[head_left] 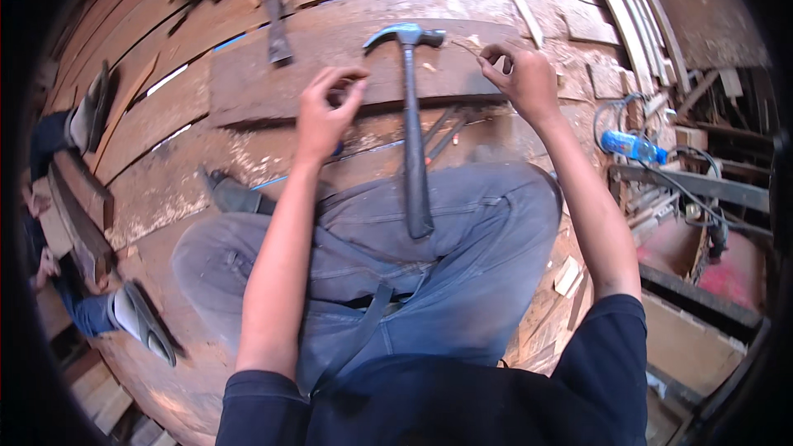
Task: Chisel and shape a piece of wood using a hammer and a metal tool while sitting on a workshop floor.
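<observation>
A claw hammer lies between my hands, its head on a thick brown plank, its dark handle extending over my grey-trousered lap. My left hand hovers left of the handle, fingers curled around a shadowed space; any held item is unclear. My right hand, right of the hammer head, has curled fingers near a thin pale piece; whether it grips this is unclear. A flat dark metal tool lies at the plank's left part. Slim tools lie partly hidden beside the handle.
Another person's legs and sandalled feet are at the left, beside stacked wood offcuts. Long wooden strips lie at upper right. At right are a blue-labelled plastic bottle, black cables and a metal frame. Wood scraps lie by my right knee.
</observation>
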`<state>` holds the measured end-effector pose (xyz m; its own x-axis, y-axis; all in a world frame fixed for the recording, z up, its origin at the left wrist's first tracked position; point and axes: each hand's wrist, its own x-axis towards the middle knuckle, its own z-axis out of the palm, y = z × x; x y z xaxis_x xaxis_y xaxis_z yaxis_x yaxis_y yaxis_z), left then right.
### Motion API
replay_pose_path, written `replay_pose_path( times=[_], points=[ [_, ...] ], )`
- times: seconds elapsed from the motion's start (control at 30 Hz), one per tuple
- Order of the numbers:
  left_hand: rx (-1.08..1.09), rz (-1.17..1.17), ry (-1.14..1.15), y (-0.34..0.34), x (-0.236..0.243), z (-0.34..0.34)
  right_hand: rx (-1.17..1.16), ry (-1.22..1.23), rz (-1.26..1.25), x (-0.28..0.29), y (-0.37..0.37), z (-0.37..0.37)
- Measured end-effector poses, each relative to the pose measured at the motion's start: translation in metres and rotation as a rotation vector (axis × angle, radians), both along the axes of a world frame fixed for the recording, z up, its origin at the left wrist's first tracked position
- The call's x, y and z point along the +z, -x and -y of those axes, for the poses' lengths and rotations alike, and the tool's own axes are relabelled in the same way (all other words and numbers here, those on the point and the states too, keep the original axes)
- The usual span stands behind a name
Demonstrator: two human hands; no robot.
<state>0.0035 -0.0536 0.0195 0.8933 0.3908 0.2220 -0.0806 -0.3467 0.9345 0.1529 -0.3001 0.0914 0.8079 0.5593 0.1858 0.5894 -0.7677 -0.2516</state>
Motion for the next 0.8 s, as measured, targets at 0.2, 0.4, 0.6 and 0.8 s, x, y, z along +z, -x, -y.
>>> replay_pose_path(
  times=[0.2, 0.4, 0.6, 0.8],
  points=[
    [-0.038, -0.072, 0.561, -0.001, 0.013, 0.013, 0.140, -0.436, -0.380, -0.013, 0.055, -0.101],
    [0.078, -0.059, 0.764, -0.001, 0.011, -0.007, 0.038, -0.531, -0.394, -0.028, 0.086, -0.125],
    [0.269, -0.221, -0.363, 0.016, 0.016, -0.032, 0.031, -0.220, -0.251, 0.003, 0.129, -0.064],
    [0.308, 0.020, -0.536, 0.009, -0.013, -0.035, -0.075, -0.137, -0.274, -0.020, 0.166, -0.043]
  ],
)
